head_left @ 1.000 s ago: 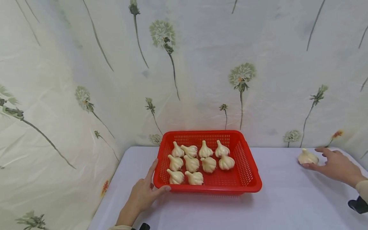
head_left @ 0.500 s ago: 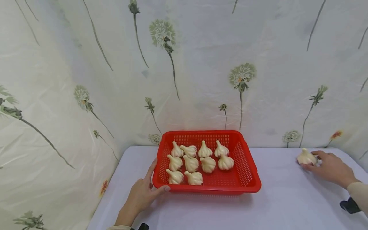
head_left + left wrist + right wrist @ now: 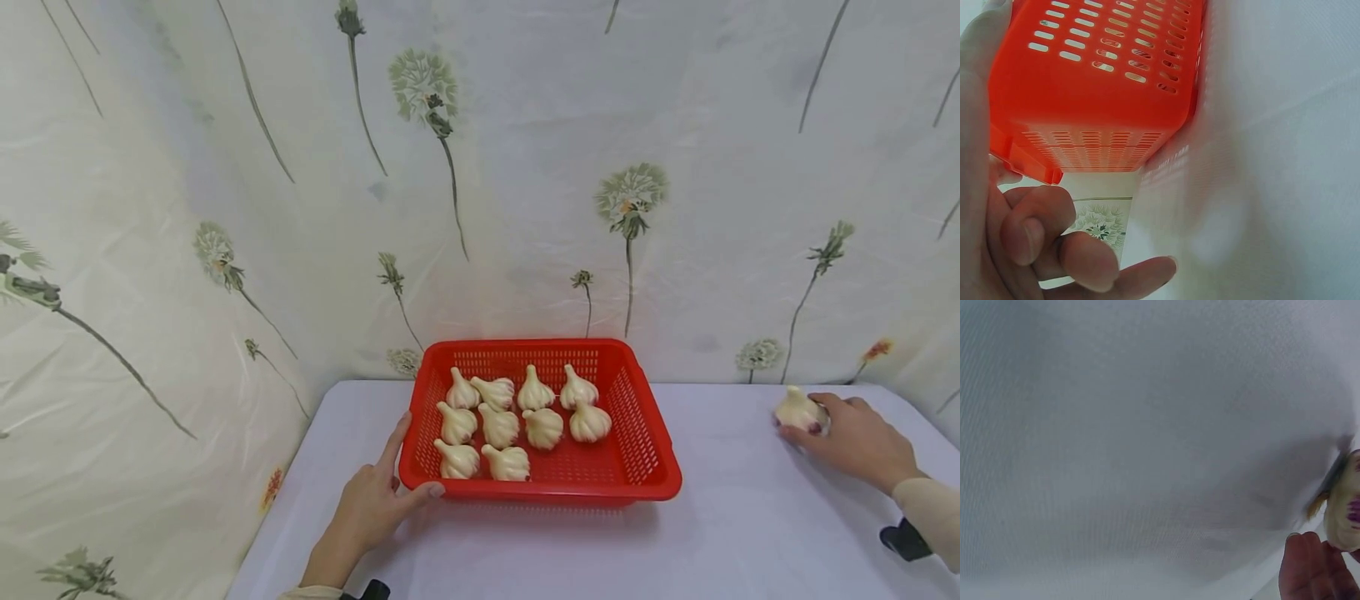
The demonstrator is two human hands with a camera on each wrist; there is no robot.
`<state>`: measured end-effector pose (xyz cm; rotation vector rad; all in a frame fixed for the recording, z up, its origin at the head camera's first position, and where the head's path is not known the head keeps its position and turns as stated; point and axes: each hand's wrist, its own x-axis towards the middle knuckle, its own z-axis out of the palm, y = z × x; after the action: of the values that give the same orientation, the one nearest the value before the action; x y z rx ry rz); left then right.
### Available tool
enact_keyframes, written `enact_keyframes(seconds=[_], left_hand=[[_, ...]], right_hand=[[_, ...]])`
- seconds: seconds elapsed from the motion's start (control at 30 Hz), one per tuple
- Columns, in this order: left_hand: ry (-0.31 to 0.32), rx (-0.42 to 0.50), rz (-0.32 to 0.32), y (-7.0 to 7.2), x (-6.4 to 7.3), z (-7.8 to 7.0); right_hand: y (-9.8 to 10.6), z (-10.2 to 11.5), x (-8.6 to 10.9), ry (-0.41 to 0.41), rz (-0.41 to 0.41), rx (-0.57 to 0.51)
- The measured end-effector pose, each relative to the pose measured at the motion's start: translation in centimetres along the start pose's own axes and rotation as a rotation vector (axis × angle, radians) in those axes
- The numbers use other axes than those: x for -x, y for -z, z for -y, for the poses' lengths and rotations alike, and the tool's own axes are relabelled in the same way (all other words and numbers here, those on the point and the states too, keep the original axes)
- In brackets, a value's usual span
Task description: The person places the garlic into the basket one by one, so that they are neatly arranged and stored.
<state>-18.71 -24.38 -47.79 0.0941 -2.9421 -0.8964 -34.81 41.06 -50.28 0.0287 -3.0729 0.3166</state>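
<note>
A red plastic basket point(image 3: 540, 492) with slotted walls stands on the white-covered table, with several pale garlic bulbs point(image 3: 499, 427) in its left and back parts. My left hand point(image 3: 369, 507) rests at the basket's front left corner, thumb and index finger straight along the rim. In the left wrist view, the other fingers hang loosely curled beside the basket wall. Far to the right, my right hand point(image 3: 862, 442) pinches a single garlic bulb point(image 3: 797, 412) between thumb and fingers. Purple marks show on that bulb point(image 3: 1342, 506) in the right wrist view, where it is partly cut off.
The basket's front right floor point(image 3: 581, 467) is bare red plastic. White cloth covers the table point(image 3: 727, 517) between the basket and my right hand. A pale curtain point(image 3: 525, 208) with dandelion prints hangs behind the table and along the left side.
My right hand has moved slightly left and closed its thumb and fingers onto the garlic bulb, which now shows purple marks low down. The left hand and basket look unchanged.
</note>
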Motion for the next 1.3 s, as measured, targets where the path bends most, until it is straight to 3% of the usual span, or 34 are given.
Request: enact_keyframes(seconds=[0.33,0.53,0.8,1.3], left_hand=[[-0.022,0.006,-0.012,0.0,0.0,0.0],[-0.028,0.003,-0.014,0.1,0.1,0.1],[-0.034,0.004,-0.017,0.1,0.0,0.2],[-0.034,-0.003,-0.014,-0.1,0.0,0.1]], right_hand=[[1.2,0.3,0.5,0.011,-0.051,0.001],[2.7,1.9,0.6,0.038,-0.116,-0.031],[4.5,5.3,0.7,0.051,-0.116,-0.106],[8.8,13.9,1.0,0.223,-0.035,-0.305]])
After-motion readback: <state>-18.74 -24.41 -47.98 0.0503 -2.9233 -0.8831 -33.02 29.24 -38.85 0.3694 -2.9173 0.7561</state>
